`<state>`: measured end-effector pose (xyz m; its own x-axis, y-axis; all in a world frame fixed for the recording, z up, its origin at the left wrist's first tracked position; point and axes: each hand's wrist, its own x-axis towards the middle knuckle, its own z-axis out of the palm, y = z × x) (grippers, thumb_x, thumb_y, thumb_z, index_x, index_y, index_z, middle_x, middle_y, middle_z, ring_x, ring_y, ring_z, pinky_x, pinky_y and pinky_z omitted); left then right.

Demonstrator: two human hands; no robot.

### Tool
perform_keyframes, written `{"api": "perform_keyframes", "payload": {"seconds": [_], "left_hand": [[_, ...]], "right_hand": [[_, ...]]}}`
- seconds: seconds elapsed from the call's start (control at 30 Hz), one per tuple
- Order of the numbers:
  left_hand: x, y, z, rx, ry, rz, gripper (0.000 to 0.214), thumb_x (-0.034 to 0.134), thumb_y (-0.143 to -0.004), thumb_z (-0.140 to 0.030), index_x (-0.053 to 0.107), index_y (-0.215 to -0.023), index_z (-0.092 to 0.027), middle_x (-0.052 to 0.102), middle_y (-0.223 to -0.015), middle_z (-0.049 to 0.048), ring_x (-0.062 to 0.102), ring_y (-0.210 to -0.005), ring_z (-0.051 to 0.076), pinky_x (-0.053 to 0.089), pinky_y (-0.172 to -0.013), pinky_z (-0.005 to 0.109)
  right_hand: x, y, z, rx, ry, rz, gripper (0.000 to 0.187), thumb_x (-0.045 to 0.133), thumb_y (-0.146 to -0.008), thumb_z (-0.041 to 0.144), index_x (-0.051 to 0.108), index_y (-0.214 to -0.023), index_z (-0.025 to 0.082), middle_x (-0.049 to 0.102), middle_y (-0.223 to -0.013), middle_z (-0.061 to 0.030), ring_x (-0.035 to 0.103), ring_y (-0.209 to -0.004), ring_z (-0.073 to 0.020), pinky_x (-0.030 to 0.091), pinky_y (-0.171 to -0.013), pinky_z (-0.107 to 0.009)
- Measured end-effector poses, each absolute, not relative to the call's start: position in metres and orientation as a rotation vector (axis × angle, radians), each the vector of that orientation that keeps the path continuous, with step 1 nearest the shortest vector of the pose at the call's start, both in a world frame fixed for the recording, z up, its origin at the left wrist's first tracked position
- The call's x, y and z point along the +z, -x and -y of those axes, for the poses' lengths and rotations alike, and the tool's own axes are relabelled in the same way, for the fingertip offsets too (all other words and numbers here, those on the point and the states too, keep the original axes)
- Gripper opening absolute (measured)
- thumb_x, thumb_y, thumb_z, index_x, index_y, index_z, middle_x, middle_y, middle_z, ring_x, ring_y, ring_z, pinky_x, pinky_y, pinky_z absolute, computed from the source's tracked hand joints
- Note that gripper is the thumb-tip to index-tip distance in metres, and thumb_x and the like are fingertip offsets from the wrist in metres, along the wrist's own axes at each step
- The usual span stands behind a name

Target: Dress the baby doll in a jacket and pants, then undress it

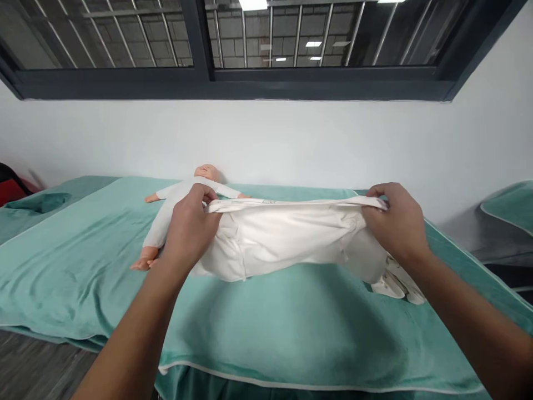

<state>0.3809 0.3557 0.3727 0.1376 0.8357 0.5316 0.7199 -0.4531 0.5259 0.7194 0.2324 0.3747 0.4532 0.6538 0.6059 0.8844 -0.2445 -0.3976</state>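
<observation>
A white baby garment (287,236) is stretched sideways above the bed, its upper edge pulled taut between my hands. My left hand (195,222) is closed on the left end of that edge. At the right end, my right hand (393,219) pinches the same edge between thumb and fingers. The cloth hangs in loose folds below; its exact cut cannot be made out. Behind my left hand a baby doll (169,214) in white clothing lies on its back, partly covered by the hand. Small white cloth items (397,280) lie beneath my right wrist, partly hidden.
A green velvety cover (283,333) with pale piping spreads over the bed. The bed backs onto a white wall (270,139) under a dark-framed window (233,89). A red and black object (12,186) stands at far left, and another green fabric piece (510,205) at far right.
</observation>
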Motion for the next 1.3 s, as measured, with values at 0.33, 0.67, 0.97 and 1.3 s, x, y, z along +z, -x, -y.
{"api": "perform_keyframes", "payload": {"seconds": [0.33,0.67,0.97,1.3], "left_hand": [[0.294,-0.467,-0.386,0.836,-2.657,-1.636,0.032,0.046,-0.089,-0.012,0.057,-0.119,-0.016,0.06,-0.127,0.0166,0.056,-0.119,0.034,0.048,-0.095,0.047],[0.222,-0.505,-0.389,0.46,-2.485,-1.592,0.038,0.042,-0.097,-0.027,0.056,-0.126,-0.008,0.056,-0.14,0.0209,0.048,-0.133,0.034,0.039,-0.111,0.05],[0.234,-0.51,-0.367,0.877,-2.289,-1.849,0.053,0.038,-0.099,-0.033,0.038,-0.147,-0.011,0.048,-0.149,0.0224,0.042,-0.136,0.039,0.039,-0.108,0.061],[0.224,-0.515,-0.374,1.059,-2.174,-1.742,0.033,0.038,-0.098,-0.031,0.055,-0.118,-0.01,0.065,-0.117,0.0216,0.058,-0.121,0.034,0.045,-0.101,0.049]], "right_hand": [[0.306,-0.684,-0.288,-0.726,2.352,1.532,0.032,0.043,-0.085,0.009,0.062,-0.111,0.009,0.057,-0.124,-0.0231,0.057,-0.103,-0.0346,0.043,-0.084,-0.046],[0.224,-0.635,-0.339,-0.056,2.351,1.659,0.049,0.04,-0.099,0.036,0.053,-0.131,0.001,0.055,-0.138,-0.0261,0.046,-0.132,-0.0373,0.03,-0.113,-0.049],[0.231,-0.646,-0.328,-0.384,2.411,1.247,0.058,0.047,-0.092,0.035,0.04,-0.143,0.007,0.049,-0.138,-0.0256,0.04,-0.131,-0.0454,0.026,-0.111,-0.062],[0.245,-0.663,-0.349,-0.108,2.037,0.637,0.063,0.041,-0.084,0.028,0.028,-0.142,0.008,0.041,-0.141,-0.0265,0.038,-0.133,-0.0371,0.031,-0.113,-0.053]]}}
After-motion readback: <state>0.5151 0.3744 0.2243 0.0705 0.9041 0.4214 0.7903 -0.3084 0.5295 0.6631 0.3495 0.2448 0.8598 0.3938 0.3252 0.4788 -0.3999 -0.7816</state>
